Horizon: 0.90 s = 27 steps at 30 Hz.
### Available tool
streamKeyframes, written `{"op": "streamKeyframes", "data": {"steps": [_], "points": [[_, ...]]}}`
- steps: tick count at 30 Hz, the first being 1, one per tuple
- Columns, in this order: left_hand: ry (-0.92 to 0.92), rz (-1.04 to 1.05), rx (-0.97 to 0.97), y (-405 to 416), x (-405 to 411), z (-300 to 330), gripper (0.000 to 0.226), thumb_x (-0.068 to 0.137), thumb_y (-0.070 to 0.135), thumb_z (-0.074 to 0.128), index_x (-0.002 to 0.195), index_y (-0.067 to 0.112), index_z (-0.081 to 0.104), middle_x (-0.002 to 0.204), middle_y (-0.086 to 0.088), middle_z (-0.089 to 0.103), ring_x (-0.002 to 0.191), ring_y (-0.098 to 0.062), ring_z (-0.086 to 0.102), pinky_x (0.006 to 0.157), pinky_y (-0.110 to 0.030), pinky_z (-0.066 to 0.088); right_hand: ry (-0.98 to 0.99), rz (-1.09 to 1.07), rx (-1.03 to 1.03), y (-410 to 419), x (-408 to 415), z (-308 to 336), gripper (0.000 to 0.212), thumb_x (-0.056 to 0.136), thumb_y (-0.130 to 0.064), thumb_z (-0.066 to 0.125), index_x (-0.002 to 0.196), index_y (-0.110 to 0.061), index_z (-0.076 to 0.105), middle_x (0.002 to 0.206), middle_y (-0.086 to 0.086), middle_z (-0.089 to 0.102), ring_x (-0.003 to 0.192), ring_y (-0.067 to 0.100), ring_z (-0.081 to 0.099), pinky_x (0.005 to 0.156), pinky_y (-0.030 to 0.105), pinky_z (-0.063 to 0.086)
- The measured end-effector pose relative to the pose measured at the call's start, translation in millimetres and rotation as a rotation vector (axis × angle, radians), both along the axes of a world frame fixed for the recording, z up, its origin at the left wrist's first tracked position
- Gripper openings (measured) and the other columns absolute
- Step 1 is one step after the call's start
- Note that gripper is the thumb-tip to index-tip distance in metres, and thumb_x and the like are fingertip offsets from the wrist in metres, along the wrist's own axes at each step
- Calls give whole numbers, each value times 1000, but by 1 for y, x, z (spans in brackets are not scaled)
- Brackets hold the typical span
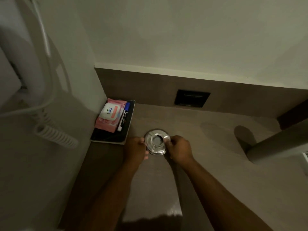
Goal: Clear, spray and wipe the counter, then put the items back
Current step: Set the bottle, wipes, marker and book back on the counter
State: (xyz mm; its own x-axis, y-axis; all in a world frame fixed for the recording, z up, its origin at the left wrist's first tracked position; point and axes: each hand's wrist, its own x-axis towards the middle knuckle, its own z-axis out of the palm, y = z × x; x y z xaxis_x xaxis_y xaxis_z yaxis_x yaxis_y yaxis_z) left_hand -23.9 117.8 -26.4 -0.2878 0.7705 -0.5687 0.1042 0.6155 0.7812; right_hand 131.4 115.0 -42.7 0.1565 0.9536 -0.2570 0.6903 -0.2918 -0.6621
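Observation:
A round shiny metal dish (156,141) with a raised centre sits low over the brown counter (208,140). My left hand (135,148) grips its left rim and my right hand (178,148) grips its right rim. At the counter's left end lies a black tray (129,120) holding a pink pack of wipes (110,116) and a blue-capped white pen or marker (123,117).
A dark square wall plate (192,98) sits in the brown backsplash. A grey bar or spout (275,145) juts in from the right above the counter. White coiled cord (55,134) hangs on the left wall.

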Motion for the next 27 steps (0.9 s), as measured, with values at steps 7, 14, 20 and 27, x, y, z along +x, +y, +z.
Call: {"op": "streamKeyframes", "data": {"steps": [7, 14, 20, 27], "points": [[422, -143, 136, 5, -34, 9, 15, 91, 17, 55, 88, 14, 70, 96, -11, 70, 86, -25, 63, 80, -35, 53, -74, -169, 83, 6, -15, 13, 34, 89, -42, 60, 101, -11, 66, 100, 13, 72, 97, 33, 65, 75, 33, 48], [834, -151, 325, 61, -98, 14, 46, 86, 24, 67, 128, 6, 56, 127, -18, 59, 118, -35, 56, 100, -45, 46, -47, 115, 62, 62, -120, 35, 30, 90, -42, 58, 97, -14, 66, 95, 8, 70, 90, 26, 66, 76, 36, 53], [870, -205, 299, 92, -114, -7, 63, 76, 34, 78, 127, 8, 51, 122, -17, 62, 111, -35, 60, 93, -46, 50, -87, 151, -48, 97, -163, 15, 42, 85, -46, 66, 110, -12, 65, 106, 10, 70, 95, 25, 67, 81, 38, 58], [882, -243, 192, 97, -110, 3, 57, 80, 29, 76, 125, 7, 49, 123, -18, 62, 111, -37, 61, 96, -46, 50, -91, 128, -91, 101, -170, 25, 36, 87, -42, 64, 107, -12, 66, 109, 10, 70, 97, 26, 67, 79, 34, 55]]}}
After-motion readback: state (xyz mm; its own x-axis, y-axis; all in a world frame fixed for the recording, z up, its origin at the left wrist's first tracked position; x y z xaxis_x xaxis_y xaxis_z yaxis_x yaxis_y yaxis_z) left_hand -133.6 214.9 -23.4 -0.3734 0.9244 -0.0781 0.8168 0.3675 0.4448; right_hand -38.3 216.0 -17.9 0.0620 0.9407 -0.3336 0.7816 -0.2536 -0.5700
